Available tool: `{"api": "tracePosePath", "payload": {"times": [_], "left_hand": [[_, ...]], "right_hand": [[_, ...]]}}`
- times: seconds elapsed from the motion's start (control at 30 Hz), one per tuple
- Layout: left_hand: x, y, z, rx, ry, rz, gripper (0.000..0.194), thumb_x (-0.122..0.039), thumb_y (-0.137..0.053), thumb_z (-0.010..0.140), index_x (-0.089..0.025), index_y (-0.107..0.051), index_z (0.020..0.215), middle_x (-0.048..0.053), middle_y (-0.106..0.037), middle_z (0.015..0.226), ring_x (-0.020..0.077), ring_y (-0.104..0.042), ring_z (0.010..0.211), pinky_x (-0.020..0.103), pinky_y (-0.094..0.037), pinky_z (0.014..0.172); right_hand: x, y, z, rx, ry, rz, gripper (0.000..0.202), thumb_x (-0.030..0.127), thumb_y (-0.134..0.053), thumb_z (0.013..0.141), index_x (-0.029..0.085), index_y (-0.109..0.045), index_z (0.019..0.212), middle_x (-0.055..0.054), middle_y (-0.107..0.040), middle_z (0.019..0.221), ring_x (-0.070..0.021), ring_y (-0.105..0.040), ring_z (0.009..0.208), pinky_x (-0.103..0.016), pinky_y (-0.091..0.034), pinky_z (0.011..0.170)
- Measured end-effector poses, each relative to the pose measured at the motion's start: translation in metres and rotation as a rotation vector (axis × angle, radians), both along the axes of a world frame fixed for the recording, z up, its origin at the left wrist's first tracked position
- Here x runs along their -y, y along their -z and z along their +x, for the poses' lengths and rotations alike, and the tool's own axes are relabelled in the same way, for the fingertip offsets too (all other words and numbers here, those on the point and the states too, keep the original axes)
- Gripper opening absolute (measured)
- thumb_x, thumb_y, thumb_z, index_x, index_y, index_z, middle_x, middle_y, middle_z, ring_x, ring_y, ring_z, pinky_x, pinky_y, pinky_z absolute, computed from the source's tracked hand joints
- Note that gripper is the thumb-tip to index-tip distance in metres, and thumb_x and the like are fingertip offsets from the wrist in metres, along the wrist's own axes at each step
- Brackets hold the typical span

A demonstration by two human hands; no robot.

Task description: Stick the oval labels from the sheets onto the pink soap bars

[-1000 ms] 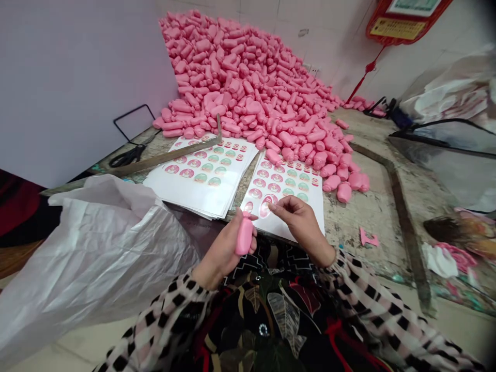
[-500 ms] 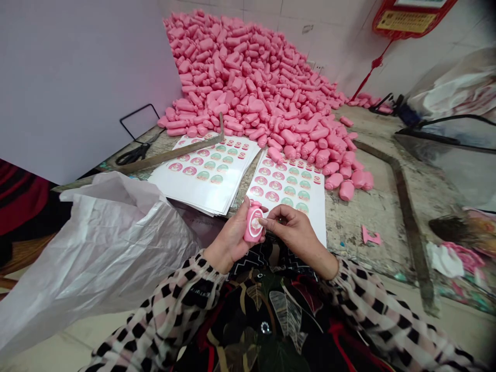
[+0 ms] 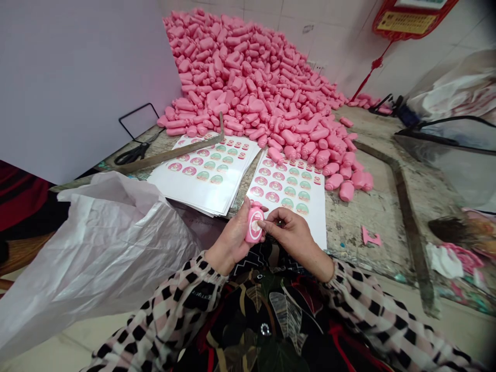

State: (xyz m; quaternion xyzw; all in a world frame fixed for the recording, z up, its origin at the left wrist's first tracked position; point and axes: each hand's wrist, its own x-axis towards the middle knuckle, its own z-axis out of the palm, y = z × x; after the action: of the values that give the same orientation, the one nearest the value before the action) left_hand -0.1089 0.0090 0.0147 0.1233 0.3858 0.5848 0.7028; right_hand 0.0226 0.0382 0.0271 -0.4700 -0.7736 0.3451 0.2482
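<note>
Lying beyond the held bottle [image 3: 251, 230], a bar [image 3: 170, 154] crosses sticker sheets [image 3: 189, 194].

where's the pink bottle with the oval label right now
In the head view, the pink bottle is just below centre, held in the left hand, with the right hand reaching its oval label from the right side.

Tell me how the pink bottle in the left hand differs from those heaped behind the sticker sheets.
The held bottle bears an oval label; the heaped bottles show plain sides. The held bottle sits in the left hand, with the right hand at its label; the heaped bottles rest on one another. The held bottle points its neck away from the wearer; the heaped bottles lie at many angles. All are pink and rounded.
</note>
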Motion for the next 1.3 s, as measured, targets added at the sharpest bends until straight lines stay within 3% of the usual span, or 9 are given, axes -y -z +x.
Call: {"api": "tracePosePath", "payload": {"times": [0.13,0.23,0.4,0.5,0.6,0.77,1.0,1.17,1.3], "left_hand": [[0.002,0.002,0.002,-0.073,-0.023,0.005,0.043,-0.055,-0.048,0.079,-0.014,-0.057,0.088,0.000,-0.054,0.067,0.0072,-0.052,0.047,0.017,-0.040,0.038],[0.003,0.005,0.001,-0.085,-0.019,0.008,0.047,-0.058,-0.046,0.079,-0.013,-0.057,0.090,-0.001,-0.052,0.060,0.0074,-0.051,0.044,0.017,-0.039,0.038],[0.003,0.004,0.006,-0.171,-0.026,-0.035,0.058,-0.069,-0.041,0.074,-0.015,-0.051,0.095,-0.003,-0.050,0.055,0.0094,-0.049,0.037,0.019,-0.037,0.033],[0.005,0.000,0.013,-0.264,0.010,-0.053,0.062,-0.072,-0.032,0.074,-0.017,-0.046,0.099,-0.002,-0.052,0.058,0.0104,-0.049,0.037,0.020,-0.037,0.032],[0.009,-0.002,0.018,-0.321,0.110,0.036,0.057,-0.067,-0.031,0.078,-0.018,-0.040,0.106,-0.002,-0.053,0.058,0.0112,-0.051,0.041,0.019,-0.038,0.034],[0.015,0.002,0.021,-0.372,0.199,0.217,0.039,-0.052,-0.041,0.084,-0.022,-0.035,0.109,-0.003,-0.054,0.066,0.0079,-0.048,0.042,0.017,-0.036,0.036],[0.026,0.007,0.035,-0.565,0.314,0.276,0.040,-0.049,-0.030,0.089,-0.021,-0.035,0.116,-0.005,-0.050,0.055,0.0103,-0.049,0.043,0.022,-0.041,0.042],[0.028,0.007,0.051,-0.488,0.556,0.341,0.044,-0.044,-0.041,0.087,-0.019,-0.036,0.122,-0.002,-0.053,0.065,0.0109,-0.054,0.053,0.026,-0.046,0.053],[0.025,0.008,0.063,-0.375,0.651,0.342,0.043,-0.043,-0.044,0.086,-0.020,-0.039,0.121,0.000,-0.053,0.073,0.0121,-0.056,0.059,0.025,-0.046,0.052]], "right_hand": [[0.007,-0.011,0.002,0.277,-0.024,0.235,0.028,0.048,-0.048,0.083,0.023,-0.059,0.079,-0.001,-0.061,0.079,-0.0149,-0.054,0.073,-0.026,-0.035,0.065],[0.005,-0.012,0.005,0.351,0.024,0.265,0.036,0.056,-0.049,0.078,0.022,-0.060,0.078,-0.003,-0.060,0.079,-0.0164,-0.053,0.073,-0.027,-0.033,0.063],[-0.003,0.001,0.001,-0.061,0.087,-0.249,0.042,0.056,-0.065,0.063,0.022,-0.059,0.085,0.002,-0.057,0.068,-0.0127,-0.051,0.058,-0.025,-0.036,0.054],[-0.002,0.007,-0.005,-0.471,0.034,-0.619,0.039,0.050,-0.068,0.062,0.019,-0.054,0.080,0.004,-0.056,0.061,-0.0112,-0.051,0.048,-0.025,-0.040,0.049],[-0.001,0.009,-0.006,-0.663,0.014,-0.778,0.035,0.048,-0.066,0.066,0.018,-0.051,0.076,0.006,-0.052,0.049,-0.0105,-0.047,0.037,-0.023,-0.036,0.040],[-0.001,0.012,0.001,-0.771,0.069,-0.813,0.030,0.044,-0.064,0.072,0.017,-0.052,0.075,0.005,-0.051,0.049,-0.0084,-0.047,0.038,-0.020,-0.032,0.039],[0.012,0.008,0.027,-0.761,-0.054,-0.835,0.028,0.045,-0.052,0.081,0.016,-0.052,0.082,0.000,-0.059,0.054,-0.0140,-0.053,0.040,-0.026,-0.039,0.043],[0.030,-0.001,0.075,-0.681,0.100,-0.686,0.023,0.035,-0.061,0.078,0.015,-0.057,0.088,-0.002,-0.065,0.071,-0.0146,-0.059,0.061,-0.029,-0.045,0.063],[0.046,0.001,0.089,-0.742,0.218,-0.670,0.024,0.032,-0.067,0.072,0.016,-0.059,0.089,-0.001,-0.064,0.076,-0.0125,-0.058,0.064,-0.028,-0.044,0.067]]}}
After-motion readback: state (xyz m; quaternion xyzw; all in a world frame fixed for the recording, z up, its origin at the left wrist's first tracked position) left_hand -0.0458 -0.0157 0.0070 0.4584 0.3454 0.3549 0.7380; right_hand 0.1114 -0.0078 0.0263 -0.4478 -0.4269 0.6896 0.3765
